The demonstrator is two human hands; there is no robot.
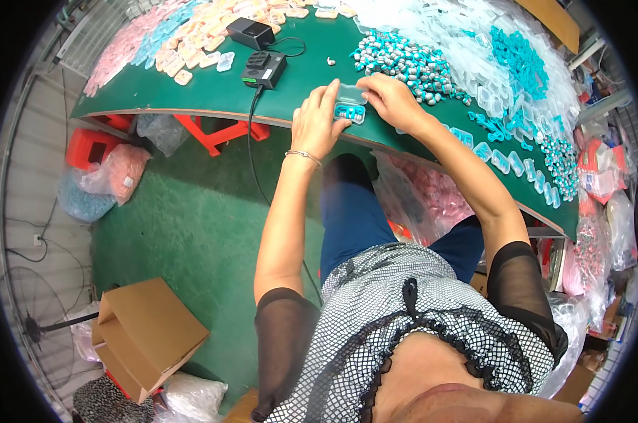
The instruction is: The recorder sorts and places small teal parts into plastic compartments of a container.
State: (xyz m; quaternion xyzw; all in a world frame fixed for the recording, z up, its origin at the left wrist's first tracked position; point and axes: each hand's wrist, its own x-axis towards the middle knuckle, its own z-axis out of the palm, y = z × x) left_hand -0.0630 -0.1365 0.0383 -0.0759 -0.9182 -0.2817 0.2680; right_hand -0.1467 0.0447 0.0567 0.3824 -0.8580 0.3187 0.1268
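Observation:
At the near edge of the green table, a small clear plastic case [359,119] stands with its lid [352,94] raised. Teal and whitish small parts show inside it. My left hand [314,121] grips the case from its left side, thumb along the near edge. The fingers of my right hand [393,100] are bent, their tips at the right edge of the lid, seemingly pinching it. Just beyond, a heap of small teal-and-grey capped parts [410,65] lies on the table. To the right, a row of clear cases with teal parts [500,161] follows the table's edge.
Clear cases [467,42] and teal pieces [520,63] are piled at the far right. Peach cases [192,49] lie far left, near two black devices [264,68] with a hanging cable. Below are a red stool [216,134], bags [125,169] and a cardboard box [149,331].

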